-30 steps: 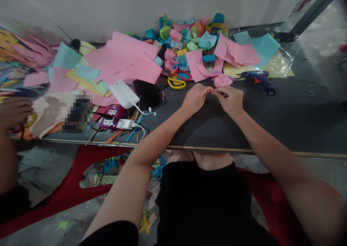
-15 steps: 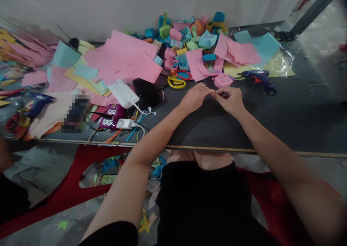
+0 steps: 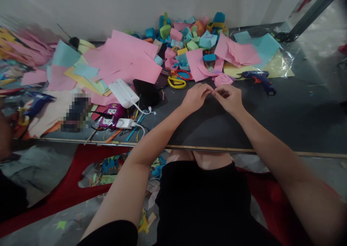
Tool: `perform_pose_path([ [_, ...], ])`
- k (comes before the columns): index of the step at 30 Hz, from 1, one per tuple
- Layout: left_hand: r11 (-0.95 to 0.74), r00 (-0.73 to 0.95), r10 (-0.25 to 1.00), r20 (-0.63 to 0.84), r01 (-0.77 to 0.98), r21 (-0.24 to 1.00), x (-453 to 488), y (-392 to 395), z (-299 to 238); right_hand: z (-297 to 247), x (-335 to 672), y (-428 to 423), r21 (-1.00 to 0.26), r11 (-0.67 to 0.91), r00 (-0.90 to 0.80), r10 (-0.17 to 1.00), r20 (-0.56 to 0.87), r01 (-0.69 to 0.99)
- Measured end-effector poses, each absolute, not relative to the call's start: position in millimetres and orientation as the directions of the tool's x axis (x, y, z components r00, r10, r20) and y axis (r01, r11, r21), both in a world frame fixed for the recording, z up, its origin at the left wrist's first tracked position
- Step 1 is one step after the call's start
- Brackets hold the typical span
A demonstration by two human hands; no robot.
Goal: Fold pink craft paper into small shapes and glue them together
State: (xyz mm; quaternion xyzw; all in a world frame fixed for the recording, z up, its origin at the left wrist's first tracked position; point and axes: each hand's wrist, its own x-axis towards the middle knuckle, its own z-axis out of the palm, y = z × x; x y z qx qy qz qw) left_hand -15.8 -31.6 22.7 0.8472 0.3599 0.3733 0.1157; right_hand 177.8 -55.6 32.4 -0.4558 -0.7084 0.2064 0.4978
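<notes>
Over the dark table, my left hand (image 3: 194, 97) and my right hand (image 3: 230, 98) meet at the fingertips. Both are closed in a pinch; whatever lies between the fingertips is too small or hidden to make out. Just beyond my right hand sits a small pink folded-paper piece (image 3: 223, 80) with a purple marking. Scissors (image 3: 176, 82) with red and yellow handles lie past my left hand. To the right of my right hand, a blue glue gun (image 3: 257, 74) rests on its side.
Pink paper sheets (image 3: 127, 58) spread across the back left. Small coloured paper boxes (image 3: 189, 40) are heaped by the wall. A white power bank (image 3: 124, 93) and a purple socket adapter (image 3: 112, 112) with cables lie at left. Another person's arm (image 3: 4, 134) shows at the left edge.
My fingers have shifted slightly, with the left fingers a little more curled, while the fingertips stay together. The other person's arm at the left edge has moved up over the table edge.
</notes>
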Motion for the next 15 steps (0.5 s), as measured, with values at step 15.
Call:
perform_pose_path([
  [15, -0.772, 0.452, 0.632, 0.63, 0.433, 0.465, -20, -30, 15, 21, 179, -51, -0.86, 0.454, -0.212, 0.887, 0.411, 0.232],
])
